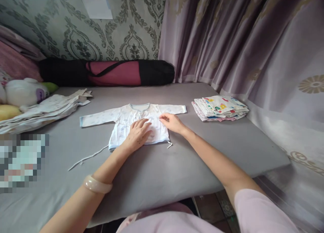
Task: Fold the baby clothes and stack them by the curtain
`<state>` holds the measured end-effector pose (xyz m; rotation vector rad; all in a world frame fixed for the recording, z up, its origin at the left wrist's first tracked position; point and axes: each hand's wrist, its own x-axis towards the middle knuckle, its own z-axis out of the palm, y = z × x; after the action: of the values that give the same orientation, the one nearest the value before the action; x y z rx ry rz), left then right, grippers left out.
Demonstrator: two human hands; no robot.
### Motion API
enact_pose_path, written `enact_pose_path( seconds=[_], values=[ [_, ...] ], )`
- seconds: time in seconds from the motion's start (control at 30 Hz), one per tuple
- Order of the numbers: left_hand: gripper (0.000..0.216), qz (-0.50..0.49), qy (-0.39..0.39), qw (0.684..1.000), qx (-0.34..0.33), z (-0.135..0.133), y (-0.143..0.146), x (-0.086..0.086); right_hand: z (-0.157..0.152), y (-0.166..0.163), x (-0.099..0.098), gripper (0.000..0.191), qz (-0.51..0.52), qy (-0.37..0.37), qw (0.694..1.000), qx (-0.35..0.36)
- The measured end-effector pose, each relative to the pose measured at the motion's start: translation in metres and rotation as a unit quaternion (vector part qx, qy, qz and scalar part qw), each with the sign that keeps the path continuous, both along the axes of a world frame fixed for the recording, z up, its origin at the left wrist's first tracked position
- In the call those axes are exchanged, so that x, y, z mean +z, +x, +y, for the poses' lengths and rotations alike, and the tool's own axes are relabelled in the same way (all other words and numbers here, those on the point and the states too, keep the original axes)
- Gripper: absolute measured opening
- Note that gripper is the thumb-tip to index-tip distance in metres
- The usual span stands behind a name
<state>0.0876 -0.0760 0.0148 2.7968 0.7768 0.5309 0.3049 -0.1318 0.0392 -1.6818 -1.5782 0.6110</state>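
Note:
A small white baby shirt point(121, 128) with light blue trim and a faint print lies spread on the grey sheet, both sleeves stretched out sideways. My left hand point(138, 134) rests flat on its front, fingers spread. At the shirt's right side, just below the sleeve, the fingers of my right hand point(174, 122) are pinched together on the fabric. From the lower left corner a white tie string point(88, 157) trails across the sheet. A short knotted string point(169, 144) hangs off the lower right hem.
To the right sits a stack of folded printed clothes point(222, 108). Loose light-coloured cloth point(50, 108) and a white plush toy point(24, 91) are at the left. A long black and maroon bag point(113, 73) lies along the wall. Purple curtains point(215, 40) hang at the right.

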Motion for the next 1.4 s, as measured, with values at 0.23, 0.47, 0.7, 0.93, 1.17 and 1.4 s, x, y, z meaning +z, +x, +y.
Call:
enact_pose_path(
  seconds=[0.23,0.47,0.7,0.93,1.17,1.4],
  values=[
    [0.026,0.058,-0.062,0.989,-0.122,-0.026,-0.013,0.024,-0.073,0.001,0.006,0.019,-0.076,-0.062,0.989,0.113],
    [0.031,0.069,-0.041,0.986,-0.143,-0.022,-0.028,0.021,-0.082,-0.006,0.004,0.02,-0.155,-0.002,0.981,0.116],
    [0.031,0.102,0.0,0.984,-0.147,-0.027,-0.04,0.035,-0.098,-0.013,0.019,0.026,-0.295,-0.022,0.943,0.153],
    [0.033,0.096,0.036,0.994,-0.03,-0.03,-0.01,0.04,-0.049,-0.012,0.02,0.031,-0.228,0.009,0.968,0.1],
    [0.061,0.137,0.003,0.987,0.086,-0.018,0.017,-0.003,-0.008,-0.031,-0.021,0.06,-0.314,-0.074,0.941,0.104],
    [0.083,0.118,-0.054,0.99,0.059,-0.015,0.009,-0.002,-0.043,-0.021,-0.009,0.061,-0.33,-0.115,0.922,0.166]
  ],
)
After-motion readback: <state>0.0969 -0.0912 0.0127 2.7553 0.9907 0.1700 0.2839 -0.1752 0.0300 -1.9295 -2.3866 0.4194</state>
